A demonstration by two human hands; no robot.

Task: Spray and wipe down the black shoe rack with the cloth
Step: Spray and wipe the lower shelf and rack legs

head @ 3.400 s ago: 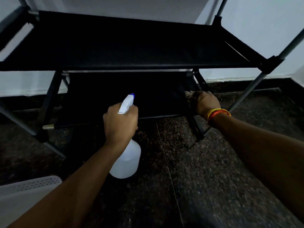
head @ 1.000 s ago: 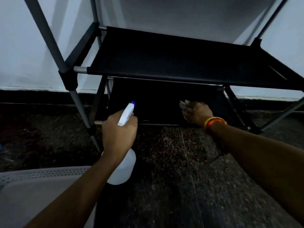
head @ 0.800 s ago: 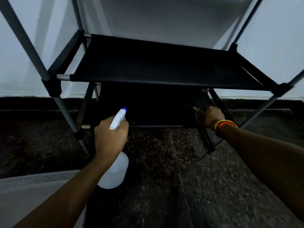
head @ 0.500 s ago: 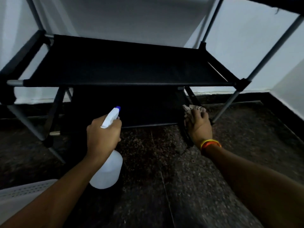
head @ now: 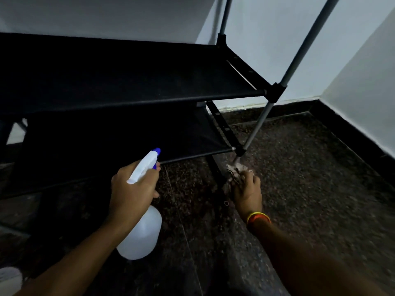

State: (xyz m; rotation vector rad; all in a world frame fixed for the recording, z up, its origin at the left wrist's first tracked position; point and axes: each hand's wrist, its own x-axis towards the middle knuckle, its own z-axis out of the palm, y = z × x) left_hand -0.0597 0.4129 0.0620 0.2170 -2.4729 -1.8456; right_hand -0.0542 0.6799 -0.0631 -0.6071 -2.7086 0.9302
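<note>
Looks like the wiping step is what's being done here, down at the bottom right corner of the black shoe rack (head: 132, 82). The cloth (head: 235, 170) is bunched up in the right hand (head: 245, 189), whose grip is clamped on it, and it's being pressed against the short front right leg (head: 237, 160) just under the lowest shelf (head: 119, 144). Bit blurry there, so how much of the leg is actually covered can't be told.

The spray bottle (head: 140, 233) is held by the left hand (head: 132, 189), grip wrapped tight round the neck, nozzle pointed toward the lower shelf. No mist can be seen, so whether the trigger is being squeezed can't be told.

Next, probably the leg gets followed down to the floor (head: 310, 189), or the rail along the shelf front gets wiped, which calls for the cloth to be kept wrapped around thin tubing.

As for containers: only the bottle, white and translucent-ish, and the level of liquid inside can't really be made out in this dim light.
</note>
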